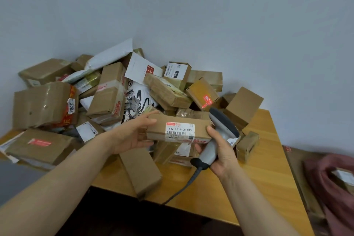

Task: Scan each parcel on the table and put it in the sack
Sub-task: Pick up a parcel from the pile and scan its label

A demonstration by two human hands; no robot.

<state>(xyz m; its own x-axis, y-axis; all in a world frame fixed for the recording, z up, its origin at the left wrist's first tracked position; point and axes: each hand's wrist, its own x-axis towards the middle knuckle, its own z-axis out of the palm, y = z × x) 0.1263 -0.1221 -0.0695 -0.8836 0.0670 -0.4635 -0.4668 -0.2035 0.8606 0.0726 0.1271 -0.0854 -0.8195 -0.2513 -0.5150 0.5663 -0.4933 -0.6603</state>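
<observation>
A flat brown cardboard parcel (179,129) with a white label reading "642 L714 00 015" is held above the table. My left hand (134,132) grips its left end. My right hand (220,151) holds a grey barcode scanner (216,136) by its handle, and the thumb rests against the parcel's right end. The scanner head points away toward the pile, and a red light patch falls on a small box (204,94) behind it. A dark red sack (333,184) lies at the lower right beside the table, with a parcel showing inside.
A large heap of cardboard boxes and white mailer bags (107,90) covers the back and left of the yellow wooden table (258,178). One brown box (141,172) lies near the front edge. The scanner's cable (183,188) runs down over the table edge. Grey walls stand behind.
</observation>
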